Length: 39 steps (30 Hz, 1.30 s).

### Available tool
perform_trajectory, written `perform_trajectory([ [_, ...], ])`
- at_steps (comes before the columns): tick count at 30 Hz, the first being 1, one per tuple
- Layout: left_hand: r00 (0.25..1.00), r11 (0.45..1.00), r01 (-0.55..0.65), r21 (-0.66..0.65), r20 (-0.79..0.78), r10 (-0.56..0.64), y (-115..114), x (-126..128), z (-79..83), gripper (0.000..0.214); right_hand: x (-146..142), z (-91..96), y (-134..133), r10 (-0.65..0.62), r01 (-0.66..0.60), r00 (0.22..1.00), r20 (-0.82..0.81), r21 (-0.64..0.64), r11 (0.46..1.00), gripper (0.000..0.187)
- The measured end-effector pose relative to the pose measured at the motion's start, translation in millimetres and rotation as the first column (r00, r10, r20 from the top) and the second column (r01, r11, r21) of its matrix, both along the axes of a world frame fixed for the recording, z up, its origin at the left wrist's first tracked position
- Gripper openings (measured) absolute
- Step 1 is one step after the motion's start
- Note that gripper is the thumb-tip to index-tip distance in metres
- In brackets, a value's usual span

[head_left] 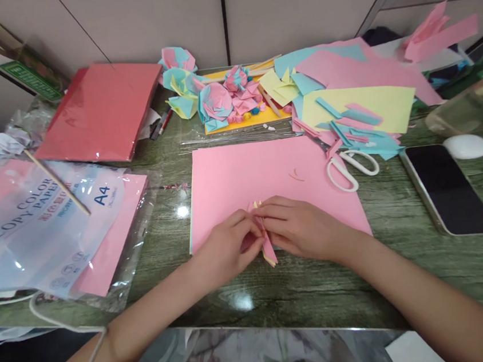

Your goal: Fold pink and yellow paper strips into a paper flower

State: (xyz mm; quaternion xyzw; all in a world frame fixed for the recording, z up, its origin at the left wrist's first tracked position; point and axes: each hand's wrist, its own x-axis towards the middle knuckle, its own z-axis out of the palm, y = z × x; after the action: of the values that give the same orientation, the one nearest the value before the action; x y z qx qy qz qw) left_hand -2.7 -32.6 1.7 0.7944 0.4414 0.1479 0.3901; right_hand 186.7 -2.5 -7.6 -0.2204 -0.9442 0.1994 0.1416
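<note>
Between my two hands is a narrow folded strip of pink and yellow paper [268, 252], upright in view with its lower end sticking out below my fingers. My left hand [226, 241] pinches it from the left, thumb against fingertips. From the right, my right hand [300, 226] closes on the same strip, its fingers hiding the middle part. Under both hands lies a stack of pink paper sheets [241, 175]. White-handled scissors [355, 175] rest on the stack's right edge, their blades hidden among paper scraps.
Paper flowers [216, 100] and coloured offcuts [359, 114] lie along the back. At left are a bag of copy paper [56, 223], a stick [58, 183] and a red pack [105, 112]. A phone [449, 188] and white mouse [466, 147] sit at right. A white cable [67, 326] crosses my left forearm.
</note>
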Motion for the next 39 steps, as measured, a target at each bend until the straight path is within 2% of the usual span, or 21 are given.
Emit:
perform_trajectory([
  [4, 0.960, 0.968, 0.138, 0.209, -0.270, -0.079, -1.1, -0.8, 3.7, 0.012, 0.3, -1.3, -1.0, -0.019, 0.019, 1.000, 0.013, 0.004, 1.000, 0.021],
  [7, 0.930, 0.950, 0.173, 0.260, -0.360, -0.071, -4.4, 2.3, 4.4, 0.015, 0.7, -2.0, -1.2, -0.023, 0.022, 1.000, 0.013, 0.007, 1.000, 0.021],
  [9, 0.954, 0.976, 0.101, 0.195, -0.297, -0.040, -5.2, 3.7, 5.6, 0.014, 0.7, -1.8, -0.9, -0.019, 0.019, 1.000, 0.001, 0.013, 1.000, 0.020],
  [12, 0.996, 0.999, -0.009, 0.036, -0.085, 0.012, -2.8, 2.3, 8.0, 0.012, 0.5, -0.9, -0.2, -0.013, 0.013, 1.000, -0.003, 0.012, 1.000, 0.018],
  [17, 0.981, 0.998, -0.005, -0.064, 0.195, 0.017, 3.2, -3.1, 3.7, 0.012, 0.8, 0.3, 0.1, -0.009, 0.009, 1.000, 0.008, -0.013, 1.000, 0.015],
  [20, 0.953, 0.982, -0.009, -0.187, 0.297, 0.066, 2.7, -2.5, -2.0, 0.012, 1.4, -0.6, -0.1, -0.011, 0.011, 1.000, 0.001, -0.010, 1.000, 0.015],
  [24, 0.888, 0.914, -0.052, -0.401, 0.401, 0.227, -0.9, 0.9, -3.7, 0.013, 3.0, -2.5, 0.4, -0.024, 0.023, 0.999, -0.025, -0.029, 0.999, 0.017],
  [29, 0.859, 0.864, -0.043, -0.502, 0.424, 0.288, -2.5, 4.1, -3.4, 0.013, 3.7, -2.1, 1.1, -0.040, 0.036, 0.998, -0.050, -0.075, 0.997, 0.017],
  [32, 0.855, 0.849, -0.161, -0.504, 0.357, 0.375, -2.4, 8.8, -6.0, 0.013, 3.3, -1.7, 1.2, -0.047, 0.041, 0.997, -0.057, -0.094, 0.995, 0.016],
  [35, 0.831, 0.795, -0.268, -0.544, 0.288, 0.477, -0.8, 14.6, -7.6, 0.013, 3.5, -2.3, 1.8, -0.084, 0.070, 0.992, -0.094, -0.140, 0.988, 0.013],
  [37, 0.837, 0.776, -0.265, -0.572, 0.263, 0.480, 1.1, 17.0, -7.8, 0.013, 4.0, -2.6, 2.3, -0.109, 0.085, 0.986, -0.127, -0.181, 0.980, 0.011],
  [39, 0.861, 0.793, -0.246, -0.557, 0.250, 0.443, 3.0, 17.5, -7.6, 0.011, 4.8, -2.2, 2.6, -0.125, 0.092, 0.982, -0.142, -0.219, 0.971, 0.011],
])
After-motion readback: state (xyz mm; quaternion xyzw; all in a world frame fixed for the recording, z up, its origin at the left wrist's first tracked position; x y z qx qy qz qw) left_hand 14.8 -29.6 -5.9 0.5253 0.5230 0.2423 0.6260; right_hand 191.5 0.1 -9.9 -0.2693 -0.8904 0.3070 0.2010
